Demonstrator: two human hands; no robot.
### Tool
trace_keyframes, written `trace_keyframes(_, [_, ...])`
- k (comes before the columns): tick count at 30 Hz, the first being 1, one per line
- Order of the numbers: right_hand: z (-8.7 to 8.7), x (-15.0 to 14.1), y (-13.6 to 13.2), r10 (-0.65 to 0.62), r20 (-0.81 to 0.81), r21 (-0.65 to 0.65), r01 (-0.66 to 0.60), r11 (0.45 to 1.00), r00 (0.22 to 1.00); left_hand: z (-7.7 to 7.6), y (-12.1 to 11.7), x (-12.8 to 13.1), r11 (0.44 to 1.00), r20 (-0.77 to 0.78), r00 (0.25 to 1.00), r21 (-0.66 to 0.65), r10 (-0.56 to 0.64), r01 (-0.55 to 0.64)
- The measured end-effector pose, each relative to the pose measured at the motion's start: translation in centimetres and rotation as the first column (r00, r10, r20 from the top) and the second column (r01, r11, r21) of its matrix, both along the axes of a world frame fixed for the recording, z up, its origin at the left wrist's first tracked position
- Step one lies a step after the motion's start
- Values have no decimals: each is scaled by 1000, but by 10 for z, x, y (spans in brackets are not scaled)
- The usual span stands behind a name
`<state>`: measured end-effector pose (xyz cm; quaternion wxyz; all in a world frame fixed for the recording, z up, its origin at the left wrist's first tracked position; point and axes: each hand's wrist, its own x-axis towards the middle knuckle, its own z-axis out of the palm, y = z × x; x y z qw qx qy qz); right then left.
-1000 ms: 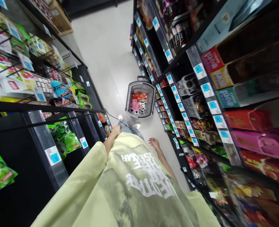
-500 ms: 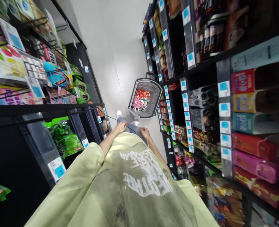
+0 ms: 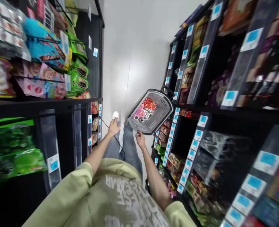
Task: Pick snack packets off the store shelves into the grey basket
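Note:
My left hand (image 3: 114, 127) hangs in front of my left leg with its fingers curled. A thin black cord (image 3: 120, 144) passes at this hand and loops down over my jeans; whether the fingers grip it I cannot make out. Near the close edge of a grey shopping basket (image 3: 155, 121), my right hand (image 3: 140, 138) has its fingertips drawn together. Any small thing between them is hidden. The basket stands on the floor with its black handle folded toward the right shelf. Red and pink snack packets (image 3: 145, 108) lie inside it.
Black shelves with price tags (image 3: 191, 154) line the right side. On the left, a rack holds hanging snacks, among them a blue bag (image 3: 41, 42) and green bags (image 3: 78, 75). A pale floor (image 3: 141, 53) runs between. My white shoe (image 3: 115, 115) shows beyond my left hand.
My view has shifted, so the basket appears lower and more to the right. My hands have moved lower and my right hand is now closer to the basket's edge. My legs show more.

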<state>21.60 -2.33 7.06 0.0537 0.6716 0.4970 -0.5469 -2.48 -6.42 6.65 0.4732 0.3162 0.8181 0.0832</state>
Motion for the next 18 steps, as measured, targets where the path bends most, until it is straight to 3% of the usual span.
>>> trace_keyframes(4, [-73, 33, 46, 69, 51, 3, -69, 998, 996, -63, 11, 24, 995, -16, 995, -29, 95, -96])
trace_keyframes(7, [-134, 57, 79, 78, 81, -16, -77, 997, 994, -117, 22, 48, 995, 17, 995, -39, 97, -96])
trace_keyframes(10, [-194, 70, 102, 96, 93, 55, -101, 993, 991, -167, 37, 70, 993, 82, 991, 47, 104, -108])
trace_keyframes(14, [-266, 57, 114, 245, 76, 183, -255, 950, 967, -217, 56, 85, 969, 203, 975, 209, 88, -131])
trace_keyframes(18, [-339, 14, 114, 186, -12, 131, -183, 974, 983, -249, 57, 89, 965, 143, 989, 254, 23, -60])
